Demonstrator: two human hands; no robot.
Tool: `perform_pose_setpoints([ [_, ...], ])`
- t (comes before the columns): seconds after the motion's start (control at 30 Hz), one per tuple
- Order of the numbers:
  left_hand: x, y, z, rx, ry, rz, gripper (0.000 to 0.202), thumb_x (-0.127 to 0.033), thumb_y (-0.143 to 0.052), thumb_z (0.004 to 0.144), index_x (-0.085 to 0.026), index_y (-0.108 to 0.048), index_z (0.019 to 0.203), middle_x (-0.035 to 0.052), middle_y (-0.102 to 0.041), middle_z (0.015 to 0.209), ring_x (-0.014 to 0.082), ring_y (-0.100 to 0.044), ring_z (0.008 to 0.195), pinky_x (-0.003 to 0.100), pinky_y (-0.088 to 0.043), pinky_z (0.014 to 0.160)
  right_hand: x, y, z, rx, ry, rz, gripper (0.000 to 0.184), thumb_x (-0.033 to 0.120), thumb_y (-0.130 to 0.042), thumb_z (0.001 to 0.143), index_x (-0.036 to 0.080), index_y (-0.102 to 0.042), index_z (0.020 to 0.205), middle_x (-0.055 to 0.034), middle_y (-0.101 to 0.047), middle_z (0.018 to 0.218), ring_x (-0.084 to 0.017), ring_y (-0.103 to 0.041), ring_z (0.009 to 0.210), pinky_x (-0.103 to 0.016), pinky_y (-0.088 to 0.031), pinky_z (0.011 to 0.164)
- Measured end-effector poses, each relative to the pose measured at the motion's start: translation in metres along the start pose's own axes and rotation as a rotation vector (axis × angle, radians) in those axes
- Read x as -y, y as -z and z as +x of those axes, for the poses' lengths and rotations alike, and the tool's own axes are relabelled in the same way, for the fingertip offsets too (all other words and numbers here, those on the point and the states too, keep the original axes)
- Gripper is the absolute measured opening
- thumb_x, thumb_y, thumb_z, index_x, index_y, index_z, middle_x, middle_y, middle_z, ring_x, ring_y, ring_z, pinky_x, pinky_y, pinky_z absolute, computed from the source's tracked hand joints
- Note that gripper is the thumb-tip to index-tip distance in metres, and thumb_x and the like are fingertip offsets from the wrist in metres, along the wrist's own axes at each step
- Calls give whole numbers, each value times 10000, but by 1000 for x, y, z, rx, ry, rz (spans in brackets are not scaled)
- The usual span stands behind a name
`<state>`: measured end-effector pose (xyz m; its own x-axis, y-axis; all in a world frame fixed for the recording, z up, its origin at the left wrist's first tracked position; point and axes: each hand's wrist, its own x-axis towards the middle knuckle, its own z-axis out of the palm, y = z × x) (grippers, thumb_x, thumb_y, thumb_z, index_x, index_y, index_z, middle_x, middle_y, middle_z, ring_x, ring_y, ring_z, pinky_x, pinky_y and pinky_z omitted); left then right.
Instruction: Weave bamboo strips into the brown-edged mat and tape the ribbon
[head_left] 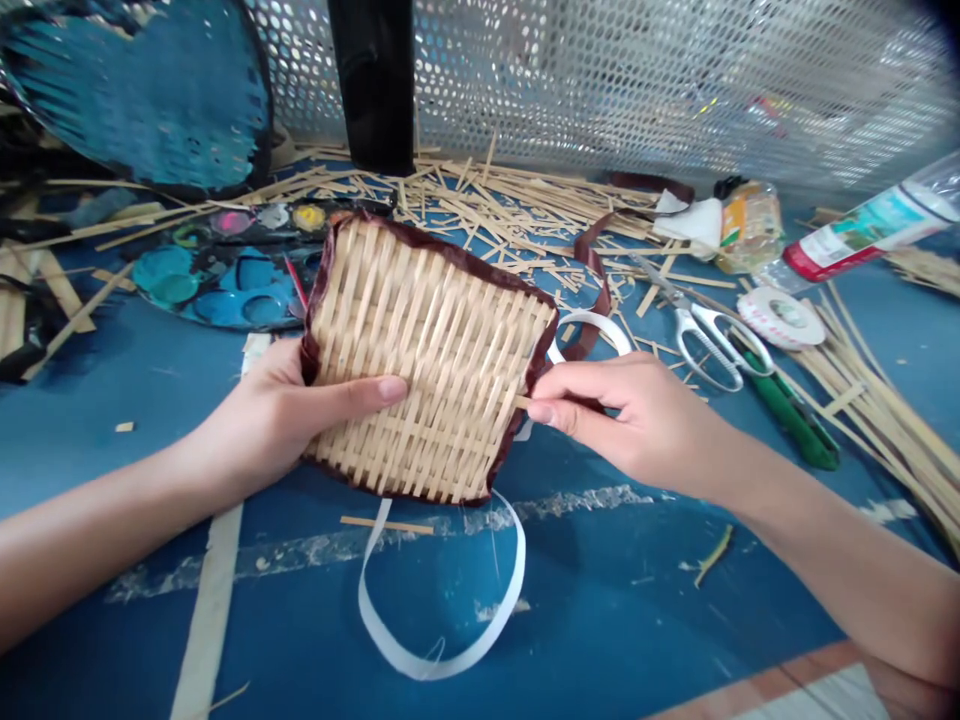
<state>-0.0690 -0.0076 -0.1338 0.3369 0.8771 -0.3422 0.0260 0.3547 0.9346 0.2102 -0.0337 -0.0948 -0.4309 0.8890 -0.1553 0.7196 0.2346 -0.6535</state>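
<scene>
Left hand [285, 415] grips the left side of the square woven bamboo panel [442, 350], thumb laid across its face. At the panel's right edge, nearest the right hand [622, 415], the fingertips [541, 412] pinch a thin bamboo strip [522, 402] narrowly.

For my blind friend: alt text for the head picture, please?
The left hand holds a square woven bamboo mat edged in dark red ribbon, while the right hand pinches a bamboo strip at its edge. Bamboo strips, a paint palette, scissors and white ribbon lie on the blue table.
</scene>
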Motion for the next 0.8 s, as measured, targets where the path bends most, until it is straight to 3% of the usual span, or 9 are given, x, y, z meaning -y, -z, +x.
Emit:
perform_pose_setpoints([
  [0.2,1,0,-2,-8,-6,41,373,-287,-870,675,-237,-761,1028,21,-786,1051,283,-756,947,313,-664,754,-7,-9,0,-23,42,38,288,397,-519,976,195,-634,806,27,-557,612,-89,-419,511,-252,-318,526],
  [0.37,3,0,-4,-8,-18,77,411,-299,-854,694,-227,-750,1086,41,-782,1072,320,-747,971,404,-667,797,-14,-17,-1,-140,232,-158,249,304,-466,993,207,-656,865,-29,-666,737,-131,-562,637,-264,-389,604],
  [0.47,2,-3,-6,-22,-60,144,409,-326,-866,670,-246,-764,1058,22,-787,1051,327,-743,988,395,-667,802,-15,-16,-1,-154,237,-142,226,287,-491,987,204,-653,851,-17,-655,705,-121,-549,604,-255,-385,578],
  [0.63,-5,-11,-11,-88,-35,162,298,-381,-851,676,-248,-791,937,-5,-797,985,295,-756,943,321,-665,761,-15,-12,2,-51,130,99,227,311,-568,961,200,-634,774,50,-548,552,-77,-446,466,-221,-333,460],
  [0.7,-7,-13,-12,-100,-31,157,290,-373,-858,658,-247,-794,911,-7,-800,962,295,-758,930,311,-666,740,-13,-12,2,-67,138,69,222,284,-571,960,195,-627,765,56,-530,539,-72,-440,461,-216,-330,457],
  [0.8,-7,-13,-11,-105,-31,137,290,-346,-868,646,-254,-793,910,-16,-801,952,283,-762,914,287,-664,721,-10,-15,0,-204,241,-119,181,216,-574,956,184,-627,786,45,-551,580,-69,-454,491,-214,-350,506],
])
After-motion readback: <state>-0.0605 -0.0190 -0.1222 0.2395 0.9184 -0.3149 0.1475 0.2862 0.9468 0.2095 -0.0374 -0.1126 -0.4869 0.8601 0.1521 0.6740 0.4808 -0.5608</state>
